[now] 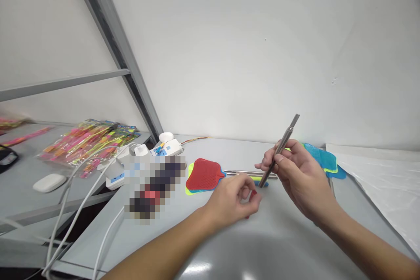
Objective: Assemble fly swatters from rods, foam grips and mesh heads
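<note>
My right hand [303,179] is closed around a small bundle of silvery telescopic metal rods [281,145], tilted with the upper end to the right. Just left of their lower end, my left hand [234,197] pinches a small red piece [253,193], mostly hidden by the fingers. Behind the left hand lies a red fly swatter head [205,174] on top of yellow and blue ones. More metal rods [241,172] run rightward from these heads along the table. A blue swatter head [320,157] with yellow-green edges beneath it shows beyond my right hand.
White power strips [170,146] and cables [77,188] lie at the left, beside a pixelated patch. Bagged pink and yellow items [88,140] cover the neighbouring table behind a grey metal frame [121,48]. White sheeting [377,179] lies along the right side.
</note>
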Tool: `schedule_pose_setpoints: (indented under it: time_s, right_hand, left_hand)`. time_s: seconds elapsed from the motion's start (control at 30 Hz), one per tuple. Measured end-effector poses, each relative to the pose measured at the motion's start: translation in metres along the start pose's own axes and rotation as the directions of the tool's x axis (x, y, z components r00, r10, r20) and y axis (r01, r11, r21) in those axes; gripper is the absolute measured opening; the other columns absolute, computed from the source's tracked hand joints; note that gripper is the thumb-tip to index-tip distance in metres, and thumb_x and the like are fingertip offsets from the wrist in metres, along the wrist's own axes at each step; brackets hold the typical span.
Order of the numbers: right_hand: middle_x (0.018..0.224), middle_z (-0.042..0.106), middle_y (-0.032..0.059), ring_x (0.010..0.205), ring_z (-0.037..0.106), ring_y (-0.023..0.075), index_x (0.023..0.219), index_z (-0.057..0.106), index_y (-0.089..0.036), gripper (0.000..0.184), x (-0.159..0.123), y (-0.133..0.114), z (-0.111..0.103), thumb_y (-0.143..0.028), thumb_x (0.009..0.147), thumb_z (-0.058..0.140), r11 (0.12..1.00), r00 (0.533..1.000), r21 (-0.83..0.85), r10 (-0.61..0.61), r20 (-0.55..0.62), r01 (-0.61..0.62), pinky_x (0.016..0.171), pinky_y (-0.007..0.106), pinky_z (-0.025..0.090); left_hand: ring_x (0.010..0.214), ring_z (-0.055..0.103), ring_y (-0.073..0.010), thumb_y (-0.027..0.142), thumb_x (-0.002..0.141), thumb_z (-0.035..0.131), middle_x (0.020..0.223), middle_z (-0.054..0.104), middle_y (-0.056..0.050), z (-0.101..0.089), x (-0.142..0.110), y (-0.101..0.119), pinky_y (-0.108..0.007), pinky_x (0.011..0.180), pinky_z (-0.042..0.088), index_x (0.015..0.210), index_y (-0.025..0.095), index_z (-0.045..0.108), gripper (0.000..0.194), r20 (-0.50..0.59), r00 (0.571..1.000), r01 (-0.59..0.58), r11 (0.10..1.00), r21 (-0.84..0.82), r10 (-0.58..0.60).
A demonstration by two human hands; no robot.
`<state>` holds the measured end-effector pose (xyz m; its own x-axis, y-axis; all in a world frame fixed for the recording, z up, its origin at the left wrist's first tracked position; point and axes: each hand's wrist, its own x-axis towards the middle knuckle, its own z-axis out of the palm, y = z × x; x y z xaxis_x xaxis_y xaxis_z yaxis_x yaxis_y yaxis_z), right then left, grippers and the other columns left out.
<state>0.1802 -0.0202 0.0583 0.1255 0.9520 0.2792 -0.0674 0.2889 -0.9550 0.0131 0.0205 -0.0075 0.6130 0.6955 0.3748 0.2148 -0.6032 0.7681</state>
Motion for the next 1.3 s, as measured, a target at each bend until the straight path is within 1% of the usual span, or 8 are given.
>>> schedule_pose_setpoints:
  time_s: [0.4,0.57,0.7,0.83,0.93,1.03,1.13,1.3]
  right_hand:
    - [0.084,0.065,-0.0008,0.076,0.064,0.0154,0.100,0.049,-0.028,0.008,-0.017,0.004,0.021,-0.024,0.094,0.053,0.990,0.981,0.054,-0.138,0.139,0.131,0.068,0.033,0.058]
    - [0.091,0.065,0.0001,0.078,0.064,0.0140,0.101,0.048,-0.028,0.011,-0.017,0.009,0.017,-0.019,0.096,0.050,0.995,0.974,0.060,-0.089,0.209,0.078,0.067,0.030,0.056]
    - [0.097,0.065,0.0010,0.082,0.063,0.0148,0.099,0.049,-0.027,0.011,-0.016,0.010,0.010,-0.016,0.095,0.048,0.997,0.968,-0.075,-0.014,0.252,0.034,0.072,0.032,0.056]
    - [0.109,0.062,0.0016,0.100,0.059,0.0170,0.099,0.054,-0.026,0.018,-0.018,0.005,0.006,-0.010,0.089,0.053,0.928,0.924,-0.364,0.072,0.376,0.076,0.090,0.036,0.049]
    - [0.112,0.061,0.0007,0.107,0.056,0.0173,0.107,0.054,-0.028,0.024,-0.018,-0.004,0.005,-0.013,0.088,0.057,0.888,0.928,-0.448,0.081,0.365,0.098,0.096,0.035,0.044]
    - [0.106,0.063,0.0008,0.101,0.058,0.0166,0.107,0.056,-0.029,0.015,-0.013,-0.016,0.009,-0.026,0.092,0.057,0.938,0.959,-0.342,0.050,0.279,0.050,0.087,0.031,0.048]
    - [0.082,0.063,-0.0006,0.078,0.058,0.0135,0.097,0.059,-0.026,0.012,-0.006,-0.023,0.020,-0.035,0.096,0.052,0.983,0.967,-0.185,0.049,0.249,-0.002,0.070,0.027,0.047]
    - [0.052,0.031,-0.0078,0.049,0.027,0.0086,0.076,0.053,-0.021,0.033,-0.003,-0.006,0.042,-0.047,0.097,0.046,0.988,0.970,0.042,0.135,0.200,-0.146,0.046,0.023,0.026]
  left_hand:
    - [0.054,0.039,-0.0073,0.017,0.073,0.059,0.063,0.042,0.007,-0.003,0.000,0.000,-0.020,0.051,0.031,0.082,0.020,0.047,0.015,0.027,0.999,-0.044,0.998,-0.048,0.046]
    - [0.053,0.037,-0.0068,0.019,0.075,0.057,0.065,0.043,0.007,-0.003,0.000,0.002,-0.021,0.051,0.029,0.079,0.021,0.043,0.016,0.042,0.999,-0.034,0.999,-0.021,0.035]
    - [0.054,0.039,-0.0075,0.018,0.076,0.056,0.065,0.044,0.007,-0.004,-0.001,0.002,-0.021,0.053,0.031,0.087,0.020,0.047,0.014,0.091,0.995,-0.031,0.999,-0.007,0.032]
    - [0.054,0.040,-0.0073,0.016,0.073,0.055,0.060,0.041,0.007,-0.002,-0.003,-0.004,-0.021,0.052,0.028,0.069,0.020,0.040,0.016,0.153,0.988,-0.028,1.000,0.001,0.027]
    - [0.056,0.040,-0.0082,0.018,0.079,0.051,0.060,0.042,0.006,0.001,-0.004,-0.005,-0.022,0.053,0.028,0.065,0.019,0.036,0.020,0.204,0.979,-0.032,0.998,0.049,0.021]
    - [0.056,0.040,-0.0087,0.029,0.088,0.049,0.061,0.043,0.005,0.002,-0.004,-0.003,-0.023,0.053,0.028,0.066,0.019,0.037,0.027,0.228,0.973,-0.008,0.993,0.117,-0.019]
    - [0.056,0.040,-0.0092,0.040,0.091,0.049,0.062,0.046,0.004,0.002,-0.004,-0.002,-0.023,0.052,0.027,0.067,0.019,0.039,0.033,0.255,0.965,0.021,0.986,0.163,-0.063]
    - [0.063,0.048,-0.0118,0.040,0.093,0.043,0.070,0.056,0.001,0.003,-0.005,-0.004,-0.024,0.054,0.030,0.071,0.019,0.048,0.031,0.303,0.950,0.019,0.984,0.174,-0.072]
